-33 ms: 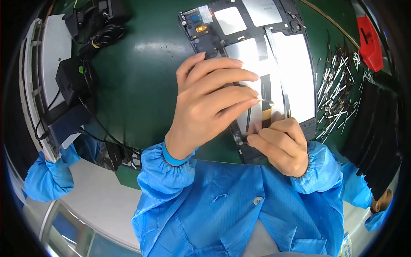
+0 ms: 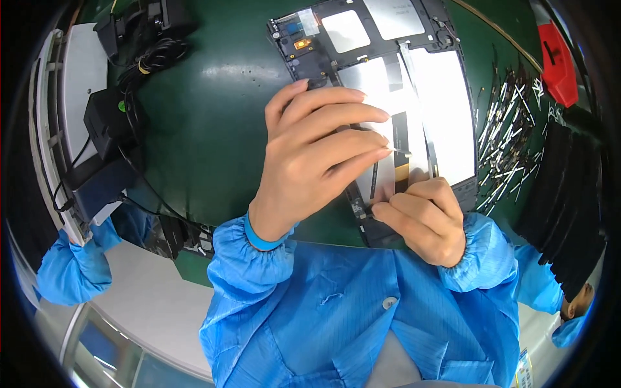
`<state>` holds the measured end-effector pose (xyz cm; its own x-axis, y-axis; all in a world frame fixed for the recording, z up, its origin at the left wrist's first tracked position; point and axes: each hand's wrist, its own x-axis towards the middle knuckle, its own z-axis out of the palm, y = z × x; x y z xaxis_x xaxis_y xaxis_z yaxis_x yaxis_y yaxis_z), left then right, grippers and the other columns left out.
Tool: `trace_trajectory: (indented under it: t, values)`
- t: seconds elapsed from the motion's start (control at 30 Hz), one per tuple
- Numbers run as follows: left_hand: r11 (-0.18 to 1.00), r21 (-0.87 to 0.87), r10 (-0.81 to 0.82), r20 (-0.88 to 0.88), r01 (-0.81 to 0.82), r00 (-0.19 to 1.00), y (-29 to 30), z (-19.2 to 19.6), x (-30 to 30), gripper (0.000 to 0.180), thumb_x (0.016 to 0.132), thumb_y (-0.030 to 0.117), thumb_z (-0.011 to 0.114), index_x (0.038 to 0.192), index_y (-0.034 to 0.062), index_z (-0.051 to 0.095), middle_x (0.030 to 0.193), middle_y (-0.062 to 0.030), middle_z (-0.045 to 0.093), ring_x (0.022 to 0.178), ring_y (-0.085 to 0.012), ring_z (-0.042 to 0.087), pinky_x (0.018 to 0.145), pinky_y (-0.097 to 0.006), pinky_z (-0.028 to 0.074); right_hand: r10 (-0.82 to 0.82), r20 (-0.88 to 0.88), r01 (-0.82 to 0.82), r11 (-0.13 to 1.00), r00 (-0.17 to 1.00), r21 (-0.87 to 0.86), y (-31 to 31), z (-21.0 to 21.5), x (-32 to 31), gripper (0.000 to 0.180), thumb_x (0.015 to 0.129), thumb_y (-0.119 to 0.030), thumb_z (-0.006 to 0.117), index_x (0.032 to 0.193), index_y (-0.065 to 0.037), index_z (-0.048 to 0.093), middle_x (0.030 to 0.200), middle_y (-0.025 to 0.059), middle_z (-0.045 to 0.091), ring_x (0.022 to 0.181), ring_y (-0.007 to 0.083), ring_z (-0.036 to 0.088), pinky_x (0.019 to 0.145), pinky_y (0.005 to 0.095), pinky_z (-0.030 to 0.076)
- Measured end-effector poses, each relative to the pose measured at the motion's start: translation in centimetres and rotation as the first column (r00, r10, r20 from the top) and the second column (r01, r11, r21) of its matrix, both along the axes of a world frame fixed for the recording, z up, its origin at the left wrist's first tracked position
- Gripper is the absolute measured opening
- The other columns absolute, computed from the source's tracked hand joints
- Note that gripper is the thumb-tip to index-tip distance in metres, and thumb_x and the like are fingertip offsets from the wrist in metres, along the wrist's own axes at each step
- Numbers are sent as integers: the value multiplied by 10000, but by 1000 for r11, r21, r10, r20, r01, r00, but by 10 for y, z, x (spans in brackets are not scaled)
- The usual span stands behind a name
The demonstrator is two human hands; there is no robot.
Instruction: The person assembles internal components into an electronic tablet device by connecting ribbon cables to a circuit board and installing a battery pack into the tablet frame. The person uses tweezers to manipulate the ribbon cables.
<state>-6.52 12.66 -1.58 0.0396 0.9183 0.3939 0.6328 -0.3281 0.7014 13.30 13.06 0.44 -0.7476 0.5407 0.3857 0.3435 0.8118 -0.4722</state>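
An opened tablet-like device (image 2: 446, 116) lies on the green mat, with a black frame and shiny silver panels inside. My left hand (image 2: 310, 149) is over its left side, thumb and index finger pinched on a thin pale strip (image 2: 402, 152) whose tip points right. Its other fingers hover over the silver panels. My right hand (image 2: 427, 223) is at the device's near end, fingers curled and thumb pressed near the frame's lower edge. What lies under those fingertips is hidden. Between the hands a gold-coloured patch (image 2: 402, 172) shows beside a dark strip.
Right of the device lies a heap of thin black and white pieces (image 2: 511, 136). Beyond it are a red plastic object (image 2: 559, 68) and black strips (image 2: 563, 200). Black adapters (image 2: 107, 119) with coiled cables stand at left. Other people's blue sleeves (image 2: 77, 268) show at both sides.
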Motion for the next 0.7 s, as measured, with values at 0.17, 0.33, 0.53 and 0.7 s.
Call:
trace_trajectory:
  t: [0.17,0.33,0.53,0.7]
  values:
    - [1000,-2,7,-10,-7,1000,-1,1,1,128,631,125,777,745,162,733,930,27,691,999,-169,585,982,-364,309,-12,-5,12,1000,1000,7,-1,0,0,328,512,-71,665,839,-60,685,854,-4,565,771,166,522,618,283,454]
    - [1000,-8,13,2,-13,1000,0,-1,1,85,657,135,762,728,151,718,930,32,684,1002,-165,580,988,-372,301,-1,5,1,1000,1000,4,-1,-1,0,329,517,-77,666,844,-54,684,850,0,564,766,164,521,619,280,454]
    - [999,27,21,-6,-21,1000,-2,-1,3,55,688,143,742,738,135,720,930,35,688,999,-158,579,996,-374,288,6,25,-5,1000,1000,-10,-1,3,2,286,554,-85,660,837,-51,681,951,15,616,760,165,520,642,278,465]
    - [1000,21,17,-12,-17,1000,-1,-1,3,78,692,137,739,770,125,733,930,25,698,1000,-156,583,996,-364,283,28,100,-26,999,995,-24,0,7,2,199,609,-96,654,801,-49,677,1101,37,645,785,166,508,655,261,463]
